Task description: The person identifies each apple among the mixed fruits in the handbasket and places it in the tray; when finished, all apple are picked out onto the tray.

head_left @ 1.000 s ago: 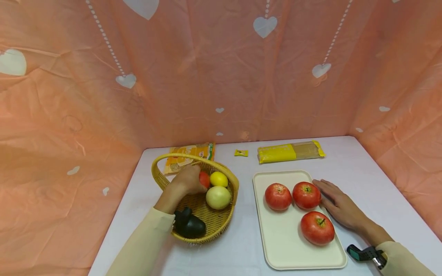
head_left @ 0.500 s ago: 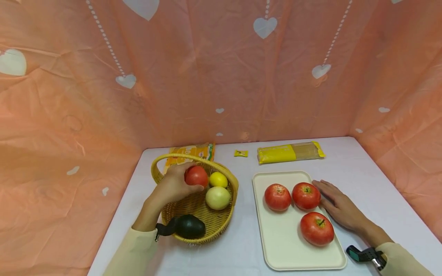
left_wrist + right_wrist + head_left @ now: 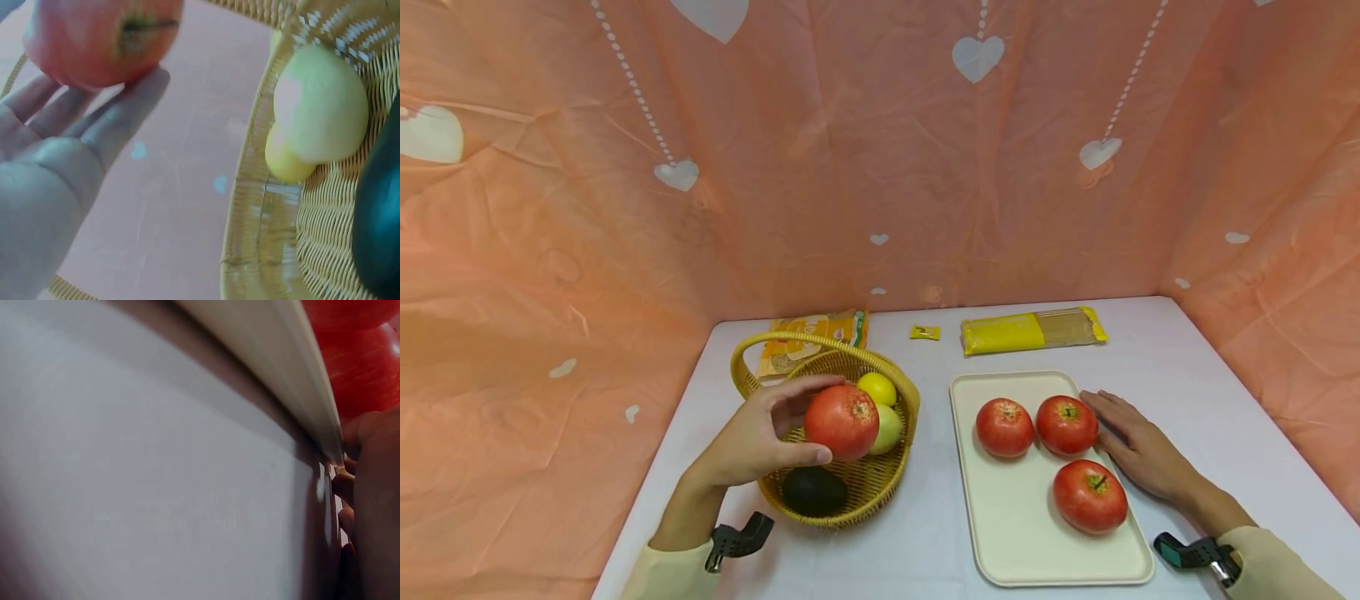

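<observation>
My left hand (image 3: pixel 752 446) grips a red tomato (image 3: pixel 842 422) between thumb and fingers, held above the wicker basket (image 3: pixel 887 500). In the left wrist view the tomato (image 3: pixel 103 37) shows its dark stem. A yellow lemon-like fruit (image 3: pixel 877 388), a pale green round one (image 3: pixel 887 431) and a dark oval one (image 3: pixel 814 491) lie in the basket. At the right edge of the cream tray (image 3: pixel 1015 533), my right hand (image 3: pixel 1146 450) rests with fingers extended, close to the tray's tomatoes. Three red tomatoes sit there: front (image 3: pixel 1090 497), back right (image 3: pixel 1067 425) and left (image 3: pixel 1004 428).
The basket's handle (image 3: pixel 797 337) arches over its back left side. Behind it lies an orange food packet (image 3: pixel 820 327). A small yellow wrapped packet (image 3: pixel 925 332) and a long yellow pack of noodles (image 3: pixel 1033 331) lie along the table's back edge, before a pink curtain.
My left hand has lifted the tomato up out of the basket, towards me, and turned so the fruit shows fully. The right hand has stayed beside the tray.
</observation>
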{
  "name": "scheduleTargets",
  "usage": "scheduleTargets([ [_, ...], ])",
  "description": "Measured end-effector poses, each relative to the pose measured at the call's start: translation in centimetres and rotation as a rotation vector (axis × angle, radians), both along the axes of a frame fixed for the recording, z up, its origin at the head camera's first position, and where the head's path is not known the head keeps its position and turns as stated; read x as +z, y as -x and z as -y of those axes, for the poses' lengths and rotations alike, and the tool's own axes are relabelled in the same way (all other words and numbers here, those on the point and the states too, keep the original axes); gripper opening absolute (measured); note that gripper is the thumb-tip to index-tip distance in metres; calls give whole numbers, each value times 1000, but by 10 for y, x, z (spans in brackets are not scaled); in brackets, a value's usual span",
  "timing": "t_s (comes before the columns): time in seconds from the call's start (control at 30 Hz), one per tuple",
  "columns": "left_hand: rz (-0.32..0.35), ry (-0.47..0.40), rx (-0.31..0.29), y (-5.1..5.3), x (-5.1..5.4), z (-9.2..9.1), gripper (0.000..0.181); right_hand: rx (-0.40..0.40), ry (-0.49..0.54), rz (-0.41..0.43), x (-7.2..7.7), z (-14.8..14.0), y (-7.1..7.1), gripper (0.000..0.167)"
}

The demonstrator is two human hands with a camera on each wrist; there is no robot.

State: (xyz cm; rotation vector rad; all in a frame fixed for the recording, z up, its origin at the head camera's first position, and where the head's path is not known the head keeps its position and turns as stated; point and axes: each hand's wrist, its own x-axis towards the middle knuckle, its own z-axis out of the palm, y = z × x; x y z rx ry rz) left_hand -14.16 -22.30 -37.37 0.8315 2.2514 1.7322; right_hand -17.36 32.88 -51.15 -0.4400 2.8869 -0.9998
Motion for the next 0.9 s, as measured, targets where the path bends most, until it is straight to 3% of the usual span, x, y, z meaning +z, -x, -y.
scheduleTargets([
  [0.2,35,-124,-119,-12,-2,-14,74,6,3,-15,-1,-1,0,65],
  [0.47,71,-232,-239,-20,-13,-51,75,8,4,-19,-1,-1,0,65],
  [0.73,42,-248,-274,-23,-24,-93,77,11,8,-26,-1,-2,0,64],
  [0.9,72,-284,-271,-27,-34,-118,75,7,2,-14,-1,-2,1,65],
])
